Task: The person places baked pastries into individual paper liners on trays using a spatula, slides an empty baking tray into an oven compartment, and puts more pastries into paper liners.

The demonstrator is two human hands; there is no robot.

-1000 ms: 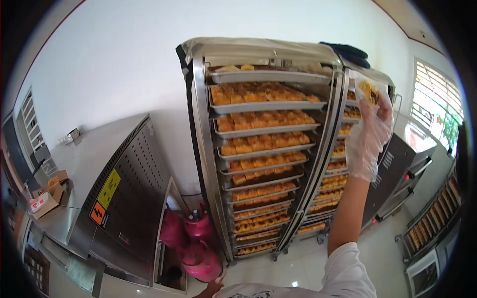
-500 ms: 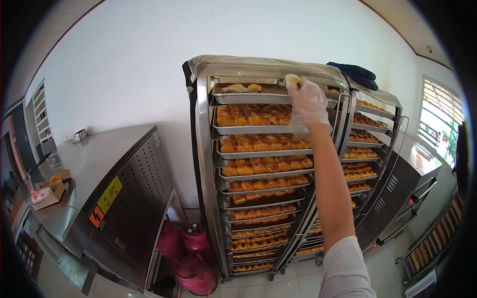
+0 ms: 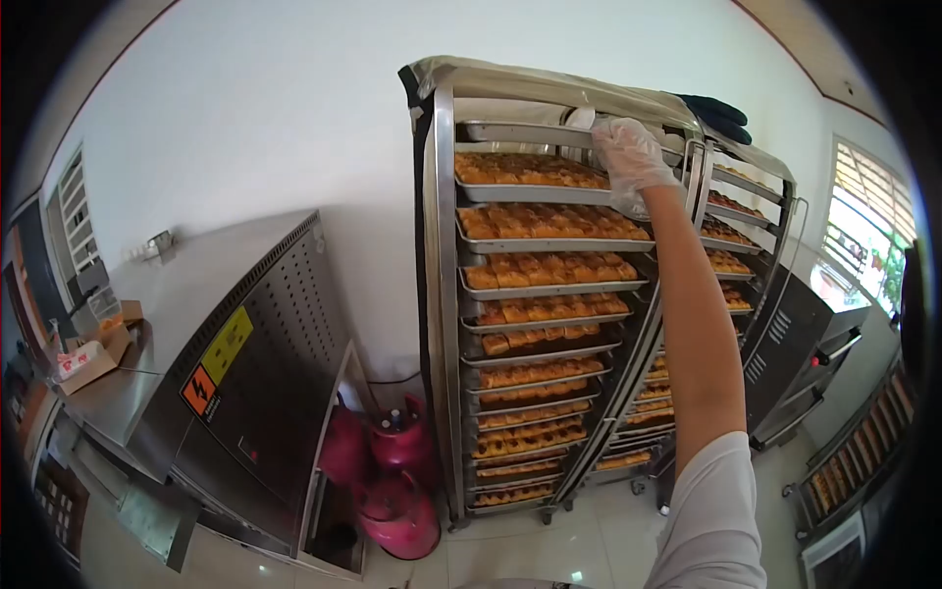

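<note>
My right hand [image 3: 633, 155], in a clear plastic glove, reaches up to the top tray [image 3: 520, 133] of a tall metal rack [image 3: 444, 196]. Its fingers are closed, and a small white paper-wrapped pastry [image 3: 581, 118] shows at the fingertips, just over the tray's rim. How the fingers grip it is partly hidden by the hand. Directly below, a tray of golden-brown buns [image 3: 530, 169] slides into the rack, with several more bun trays under it. A plastic cover [image 3: 549, 80] lies over the rack's top. My left hand is out of view.
A second rack [image 3: 736, 236] of trays stands to the right, with dark mitts [image 3: 716, 116] on top. Steel oven [image 3: 255, 324] at left carries a cardboard box [image 3: 93, 363]. Pink gas cylinders [image 3: 397, 515] stand on the floor. Another oven [image 3: 785, 344] is at right.
My view has tilted and shifted, so the rack sits higher and further right. My right hand has turned at the top tray; the pastry's yellow filling, visible before, is now hidden.
</note>
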